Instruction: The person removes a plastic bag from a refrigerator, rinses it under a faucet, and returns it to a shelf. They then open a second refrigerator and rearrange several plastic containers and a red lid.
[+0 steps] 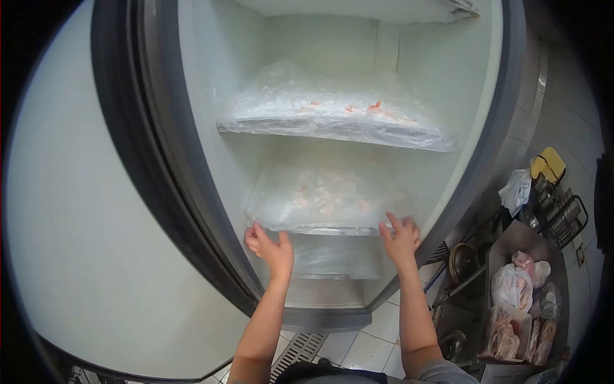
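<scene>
An upright freezer point(416, 179) stands open before me. Its middle shelf bears a tray point(345, 231) lined with clear plastic sheeting point(275, 208), with pale and orange-pink bits showing through. My left hand point(268, 249) is at the tray's left front corner, thumb apart from the fingers. At the right front corner is my right hand point(401, 240), its fingers spread and fingertips right at the plastic. Neither hand shows a closed grip.
Above is another shelf with a plastic-wrapped tray point(339, 132); wrapped plastic point(336, 259) lies below. The freezer door point(96, 211) swings out left. On the right, a metal table point(521, 240) carries bagged meat point(511, 288) and a bin of meat point(505, 336). A floor drain point(299, 352) lies below.
</scene>
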`<state>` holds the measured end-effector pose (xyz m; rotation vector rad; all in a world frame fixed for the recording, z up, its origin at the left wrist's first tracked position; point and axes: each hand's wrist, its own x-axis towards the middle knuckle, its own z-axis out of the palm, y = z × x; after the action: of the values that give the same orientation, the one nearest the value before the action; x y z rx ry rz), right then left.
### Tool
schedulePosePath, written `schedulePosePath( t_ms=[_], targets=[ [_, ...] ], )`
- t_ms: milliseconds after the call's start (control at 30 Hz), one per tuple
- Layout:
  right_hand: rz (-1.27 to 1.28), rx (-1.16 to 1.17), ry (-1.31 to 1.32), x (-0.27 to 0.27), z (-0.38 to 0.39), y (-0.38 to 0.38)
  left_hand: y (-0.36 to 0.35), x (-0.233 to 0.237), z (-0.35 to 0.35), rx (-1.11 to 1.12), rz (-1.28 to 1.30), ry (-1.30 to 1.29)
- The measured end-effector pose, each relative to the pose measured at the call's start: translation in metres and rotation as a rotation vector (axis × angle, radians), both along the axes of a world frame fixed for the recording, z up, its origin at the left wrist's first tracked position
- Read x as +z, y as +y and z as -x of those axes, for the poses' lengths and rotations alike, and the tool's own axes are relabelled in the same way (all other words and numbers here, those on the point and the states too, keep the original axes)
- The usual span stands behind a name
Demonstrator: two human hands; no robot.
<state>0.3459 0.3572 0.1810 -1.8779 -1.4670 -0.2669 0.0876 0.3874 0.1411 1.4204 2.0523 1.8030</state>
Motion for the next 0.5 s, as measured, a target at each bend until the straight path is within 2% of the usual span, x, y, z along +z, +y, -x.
schedulePosePath(
  t_ms=[67, 133, 167, 233, 267, 333, 400, 467, 500],
  targets=[
    [0.176, -0.025, 0.077, 0.01, 0.001, 0.017, 0.004, 0.008, -0.001, 0.051, 0.063, 0.081],
    [0.185, 0.042, 0.159, 0.021, 0.001, 0.031, 0.011, 0.013, -0.004, 0.109, 0.058, 0.095],
    [0.191, 0.077, 0.198, 0.025, 0.001, 0.039, 0.015, 0.019, -0.004, 0.069, 0.058, 0.009],
    [-0.129, 0.348, 0.226, 0.016, 0.005, 0.072, 0.026, 0.037, -0.001, -0.015, 0.07, -0.164],
    [-0.285, 0.479, 0.239, 0.014, 0.009, 0.081, 0.031, 0.047, -0.001, -0.113, -0.006, -0.176],
    [-0.249, 0.622, 0.22, 0.05, 0.04, 0.061, 0.039, 0.068, -0.003, -0.31, -0.158, -0.201],
    [-0.342, 0.701, 0.185, 0.065, 0.064, 0.052, 0.049, 0.08, -0.015, -0.436, -0.429, 0.26],
    [-0.378, 0.704, 0.218, 0.07, 0.072, 0.051, 0.031, 0.099, -0.042, -0.71, -0.346, 0.282],
    [-0.371, 0.668, 0.265, 0.071, 0.072, 0.06, 0.025, 0.102, -0.055, -0.744, -0.255, 0.209]
  ],
)
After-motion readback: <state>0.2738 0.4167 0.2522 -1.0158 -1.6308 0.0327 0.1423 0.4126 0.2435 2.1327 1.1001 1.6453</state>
